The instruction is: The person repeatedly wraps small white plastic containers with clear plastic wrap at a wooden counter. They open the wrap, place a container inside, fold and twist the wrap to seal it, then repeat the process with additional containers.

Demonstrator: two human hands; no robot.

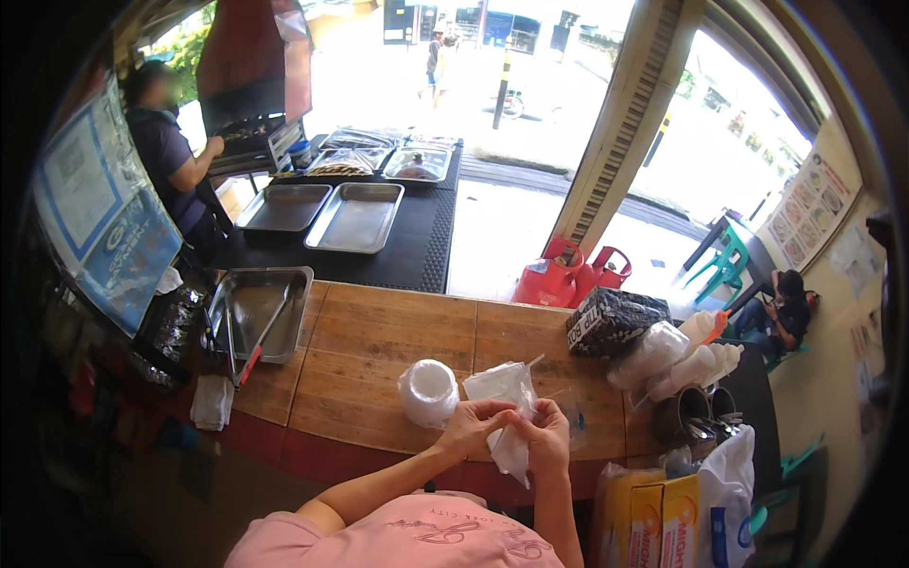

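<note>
Both my hands meet over the near edge of the wooden counter. My left hand and my right hand pinch a thin white plastic bag between their fingertips, and part of it hangs below them. Just beyond the fingers lies a pack of white plastic or paper in clear wrap; its exact kind I cannot tell. Left of my left hand, a wrapped stack of white foam bowls or cups touches or nearly touches my fingers.
On the left are a metal tray with tongs and a folded cloth. At the right stand a tip box, squeeze bottles and metal utensil holders. Beyond are more trays, red gas cylinders and a person beside a grill.
</note>
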